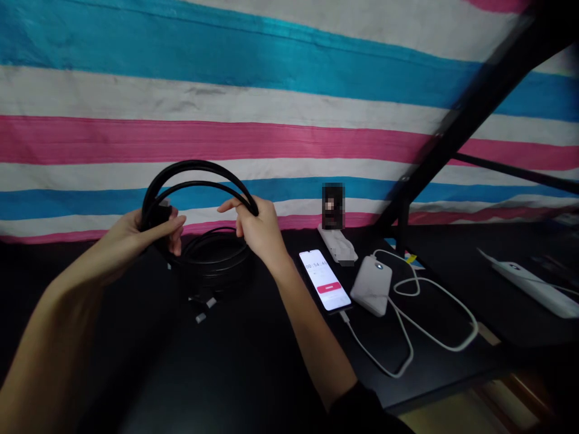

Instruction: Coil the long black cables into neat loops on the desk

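Observation:
Both my hands hold a black cable (194, 172) that arches in two loops between them above a black table (253, 374). My left hand (145, 238) is closed around the cable's left end, near a thicker plug part. My right hand (256, 226) pinches the loops at their right end. Below the hands a coil of more black cable (212, 259) lies on the table, with small grey connectors (205, 307) sticking out toward me.
Right of my right arm lie a lit phone (324, 279), a white power bank (372, 285) with white cables (429, 313), and a white power strip (536, 283). A black slanted frame bar (456, 126) stands at the right. A striped cloth (271, 90) hangs behind the table.

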Available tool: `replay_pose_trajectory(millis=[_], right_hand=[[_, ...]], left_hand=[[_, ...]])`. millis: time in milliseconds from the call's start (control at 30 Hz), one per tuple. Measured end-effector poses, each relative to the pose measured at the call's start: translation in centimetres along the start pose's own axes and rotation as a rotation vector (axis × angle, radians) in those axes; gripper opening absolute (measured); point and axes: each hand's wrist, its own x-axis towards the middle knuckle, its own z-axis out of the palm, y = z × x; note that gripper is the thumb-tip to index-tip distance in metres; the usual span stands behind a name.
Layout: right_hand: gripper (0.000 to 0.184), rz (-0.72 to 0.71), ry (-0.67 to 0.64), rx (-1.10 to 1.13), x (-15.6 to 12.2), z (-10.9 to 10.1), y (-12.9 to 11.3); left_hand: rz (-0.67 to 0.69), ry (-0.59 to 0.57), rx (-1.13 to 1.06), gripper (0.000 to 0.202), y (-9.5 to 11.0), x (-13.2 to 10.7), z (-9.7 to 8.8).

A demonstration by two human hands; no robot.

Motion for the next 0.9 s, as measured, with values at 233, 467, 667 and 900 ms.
replay_pose_trajectory(millis=[233,467,667,900], right_hand=[[0.021,0.067,-0.038,-0.05,-0.2,0.2,0.6],[0.022,0.077,0.057,-0.223,0.1,0.2,1.8],[0.02,-0.026,0.078,-0.299,0.3,-0.5,1.7],[0.024,-0.142,-0.165,-0.237,-3.1,0.2,-3.5]], left_hand=[[-0.064,0.018,0.062,0.044,-0.2,0.3,0.4],[-0.099,-0.078,0.066,0.035,-0.2,0.2,1.0],[-0.107,-0.136,0.021,0.031,-0.8,0.9,2.3],[0.054,0.049,-0.012,0.018,0.8,-0.3,1.6]])
